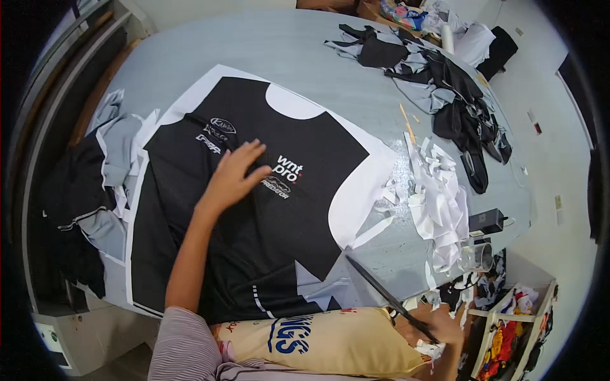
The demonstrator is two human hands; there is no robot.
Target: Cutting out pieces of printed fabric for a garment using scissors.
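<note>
A black printed shirt panel (318,209) with logos lies on white backing (375,159) on the grey table (190,47). My left hand (238,174) rests on the panel's chest, fingers apart, palm down. Near the lower right, my right hand (445,330) grips long black scissors (381,286), whose tips are at the white edge by the panel's right side. Narrow white offcuts (438,209) lie heaped to the right of the panel. A yellow printed cloth (356,343) is at the table's front edge, in front of my body.
Black and grey fabric piles sit at left (76,190) and back right (457,101). A black box (486,221) and clear cup (476,257) stand at the right edge. A shelf (521,317) holding coloured cloth is below right; white bundles (473,47) lie at the back.
</note>
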